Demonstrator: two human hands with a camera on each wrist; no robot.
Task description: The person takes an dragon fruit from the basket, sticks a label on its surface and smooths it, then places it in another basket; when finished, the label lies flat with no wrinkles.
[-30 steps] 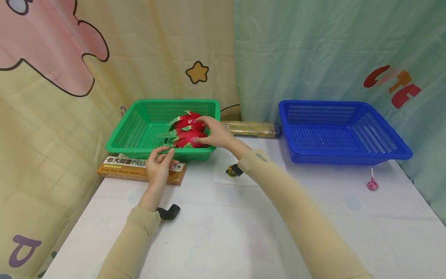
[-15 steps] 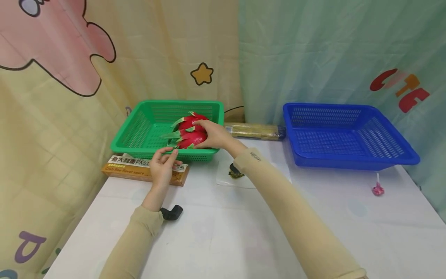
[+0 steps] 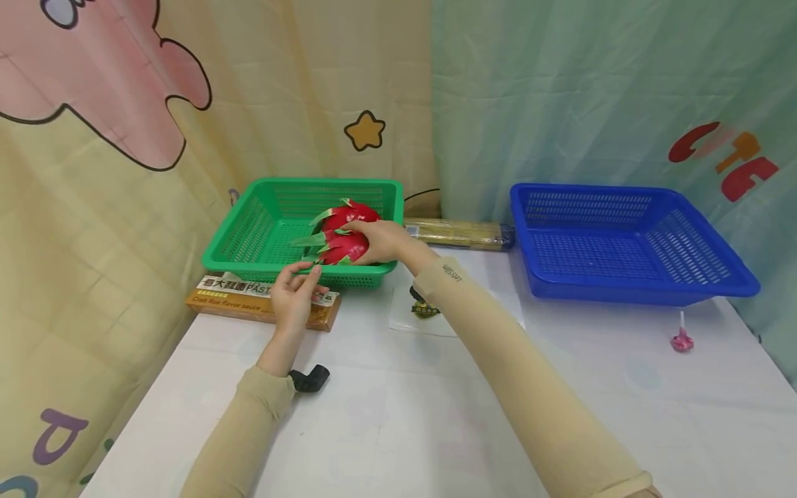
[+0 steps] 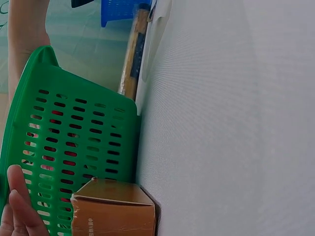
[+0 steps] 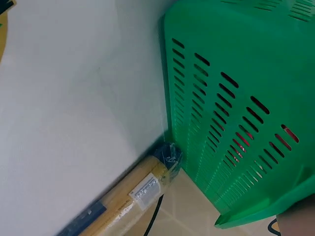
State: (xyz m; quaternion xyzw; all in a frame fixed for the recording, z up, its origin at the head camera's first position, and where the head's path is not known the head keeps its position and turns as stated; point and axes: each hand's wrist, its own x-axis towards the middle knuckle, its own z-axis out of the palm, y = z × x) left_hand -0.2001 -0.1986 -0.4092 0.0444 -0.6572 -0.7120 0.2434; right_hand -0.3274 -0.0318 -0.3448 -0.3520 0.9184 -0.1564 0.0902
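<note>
Two red dragon fruits with green leaf tips lie side by side in the green basket point(image 3: 233, 265), at its right end. My right hand point(image 3: 386, 242) reaches over the basket's right rim and grips the near dragon fruit point(image 3: 344, 247), its fingers over the top and its thumb low on the near side. Just behind sits the far dragon fruit point(image 3: 351, 213). My left hand point(image 3: 294, 294) holds the front rim by thumb and forefinger. In the left wrist view its other fingers point(image 4: 18, 189) lie along the outside of the slotted wall.
A pasta box point(image 3: 236, 304) lies against the basket's front. Behind the right forearm are a wrapped noodle bundle point(image 3: 461, 234) and a clear plastic packet point(image 3: 498, 304). A blue basket point(image 3: 629, 287) stands at the right, with a pink lollipop point(image 3: 682, 341) in front.
My right hand's fingers have come down and closed in round the near dragon fruit. My left hand stays at the front rim. The whole head view has shifted slightly.
</note>
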